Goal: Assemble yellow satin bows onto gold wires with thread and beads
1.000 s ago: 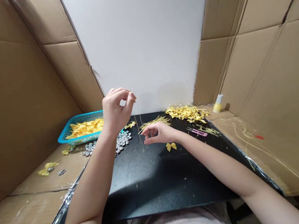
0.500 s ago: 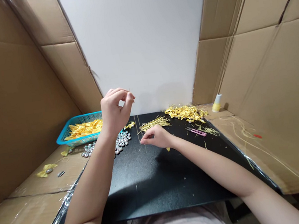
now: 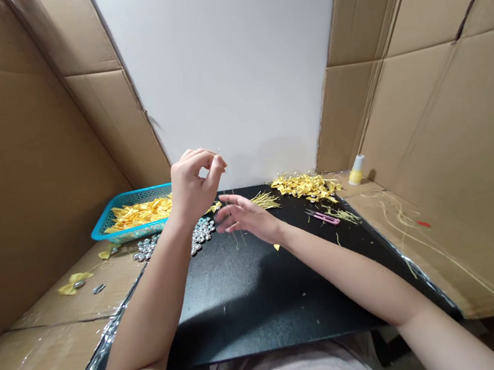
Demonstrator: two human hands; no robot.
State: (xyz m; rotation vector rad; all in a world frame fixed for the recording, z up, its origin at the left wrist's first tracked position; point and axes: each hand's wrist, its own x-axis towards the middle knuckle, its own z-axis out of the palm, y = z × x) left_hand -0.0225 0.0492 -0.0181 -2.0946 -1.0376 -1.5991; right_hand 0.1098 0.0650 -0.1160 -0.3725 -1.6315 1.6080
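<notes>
black tabletop (image 3: 243, 326) runs up to a pale wall (image 3: 241, 75), with cardboard panels (image 3: 7, 151) at both sides. taking the table's middle as the clock centre, the left hand (image 3: 194, 183) is raised toward 11 o'clock, thumb and fingertips together on what looks like the top of some thin strands (image 3: 235, 238). how firmly they are clamped, i cannot tell.

the right hand (image 3: 251, 218) has just gone from a pinch to loosely spread fingers, blurred, at 12 o'clock. its thumb and fingers are apart and seem to grip nothing, so the strands are probably held only from above; whether the fingers brush them, i cannot tell.

the strands are pale, very fine and nearly straight, at least 2 of them, dangling below the left hand and past the right fingers, lower ends hard to make out.

farther out, a bundle of gold ties (image 3: 266, 200) lies just behind the right hand. silvery beads (image 3: 202, 233) spread at 11 o'clock, a blue basket (image 3: 97, 230) of yellow ribbon pieces (image 3: 138, 214) sits at 10, a heap of yellow bows (image 3: 305, 187) at 1, and pink snips (image 3: 324, 217) at 2.
</notes>
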